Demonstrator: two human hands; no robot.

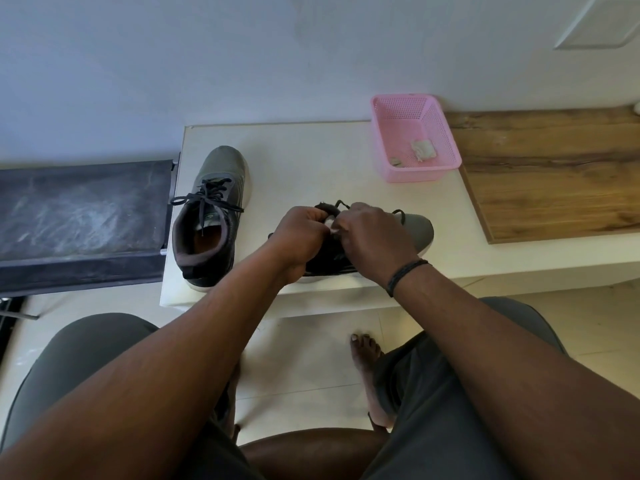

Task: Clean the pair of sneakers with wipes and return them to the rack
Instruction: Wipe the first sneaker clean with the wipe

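Two grey-and-black sneakers rest on a low white table (311, 161). One sneaker (211, 216) stands upright at the left with its laces tied, toe toward the wall. The other sneaker (414, 230) lies across the table's front, toe to the right, mostly hidden by my hands. My left hand (299, 237) grips it around the tongue. My right hand (374, 233) pinches a small white wipe (330, 226) against the shoe between both hands.
A pink perforated basket (415, 140) with crumpled used wipes sits at the table's back right. A wooden board (554, 171) lies to its right. A dark rack shelf (79, 209) stands left of the table. My knees and bare foot (363, 355) are below.
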